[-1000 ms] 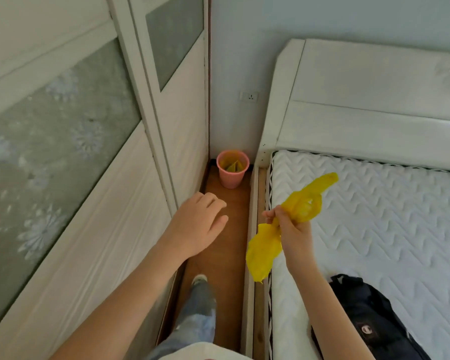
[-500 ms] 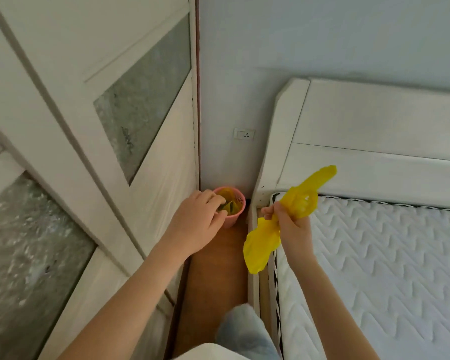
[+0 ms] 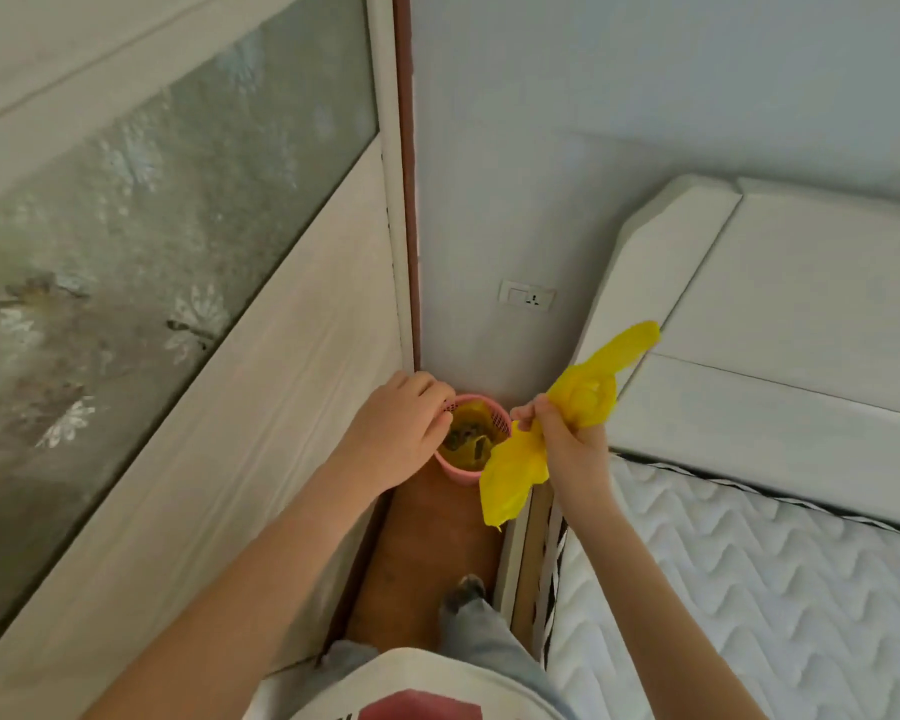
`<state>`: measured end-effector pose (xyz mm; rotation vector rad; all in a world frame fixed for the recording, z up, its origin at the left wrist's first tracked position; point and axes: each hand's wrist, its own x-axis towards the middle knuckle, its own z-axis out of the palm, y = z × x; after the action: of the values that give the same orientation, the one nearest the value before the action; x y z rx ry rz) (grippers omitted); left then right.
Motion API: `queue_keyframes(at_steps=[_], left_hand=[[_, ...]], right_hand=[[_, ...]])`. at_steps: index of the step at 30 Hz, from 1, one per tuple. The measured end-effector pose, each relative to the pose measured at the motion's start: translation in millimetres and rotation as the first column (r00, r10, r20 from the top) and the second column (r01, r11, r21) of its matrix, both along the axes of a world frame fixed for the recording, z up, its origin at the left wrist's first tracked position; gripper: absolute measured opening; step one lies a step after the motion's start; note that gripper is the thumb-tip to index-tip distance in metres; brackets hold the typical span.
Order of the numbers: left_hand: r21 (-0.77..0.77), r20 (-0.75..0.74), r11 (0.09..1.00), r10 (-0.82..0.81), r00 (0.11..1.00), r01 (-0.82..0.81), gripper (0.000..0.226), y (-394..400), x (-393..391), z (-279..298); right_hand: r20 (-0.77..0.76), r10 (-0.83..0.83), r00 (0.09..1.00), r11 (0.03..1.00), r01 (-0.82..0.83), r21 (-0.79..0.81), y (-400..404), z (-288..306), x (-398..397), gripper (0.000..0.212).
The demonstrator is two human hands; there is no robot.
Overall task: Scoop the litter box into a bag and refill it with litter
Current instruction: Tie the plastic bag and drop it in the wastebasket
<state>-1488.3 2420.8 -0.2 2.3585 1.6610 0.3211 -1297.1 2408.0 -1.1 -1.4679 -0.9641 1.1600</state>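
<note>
A person stands in the narrow gap between a wardrobe (image 3: 188,356) and a bed (image 3: 749,589), both arms stretched toward the corner where a pink mesh bin (image 3: 497,419) sits on the wood floor (image 3: 427,537) against the wall (image 3: 593,122). A headboard (image 3: 775,330) closes off the right side, and a socket (image 3: 527,296) sits low on the wall just above the bin.

The bin carries a yellow liner (image 3: 481,410) with dark waste inside; no litter box or litter sack is in view, so this bin appears to be the thing being emptied. The right hand (image 3: 567,444) holds a crumpled yellow bag (image 3: 583,402), its fingers curled around the middle so 1 end sticks up toward the headboard and the other hangs over the bin's right rim. The left hand (image 3: 401,439) rests at the left rim, fingers curled down onto it; whether they pinch the mesh or the liner edge cannot be told.

The step in hand looks like taking hold of the bin or its liner. Doing it well likely means gripping the liner edge, not only the mesh, gathering it closed before lifting so nothing spills in the tight gap, and shaking the spare bag open first, since it is bunched and cannot yet receive anything.
</note>
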Motion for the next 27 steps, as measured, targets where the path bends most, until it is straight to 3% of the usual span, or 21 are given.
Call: queue_keyframes(at_steps=[7,12,17,20,22,24,27], left_hand=[[-0.079,0.043,0.994,0.073,0.996,-0.069,0.037,96.2,21.4,-22.2],[-0.418,0.338,0.908,0.138,0.931,0.017,0.058,146.7,42.6,-67.6],[-0.583,0.384,0.809,0.197,0.902,0.071,0.074,180.3,55.3,-109.9],[-0.610,0.397,0.793,0.287,0.872,0.017,0.052,201.0,49.0,-133.2],[-0.626,0.383,0.779,0.351,0.854,-0.039,0.040,215.7,43.2,-150.8],[-0.642,0.356,0.764,0.368,0.859,-0.061,0.036,226.9,39.2,-173.7],[-0.671,0.323,0.735,0.406,0.855,-0.095,0.039,239.6,37.4,-212.8]], right_hand=[[0.003,0.057,0.998,0.995,-0.057,-0.082,108.1,-17.3,17.2,0.033],[0.006,0.057,0.998,0.988,-0.055,-0.142,163.5,-44.2,10.6,0.035],[0.021,-0.005,1.000,0.979,0.009,-0.204,201.9,-63.4,-8.9,0.033],[-0.107,-0.102,0.989,0.955,0.068,-0.287,222.1,-79.4,-13.2,0.029],[-0.080,-0.134,0.988,0.945,0.103,-0.312,231.4,-99.5,-13.4,0.020],[-0.006,-0.092,0.996,0.937,0.085,-0.338,238.1,-126.4,-10.3,0.012],[0.015,0.081,0.997,0.892,-0.066,-0.447,247.7,-174.7,-6.1,0.010]])
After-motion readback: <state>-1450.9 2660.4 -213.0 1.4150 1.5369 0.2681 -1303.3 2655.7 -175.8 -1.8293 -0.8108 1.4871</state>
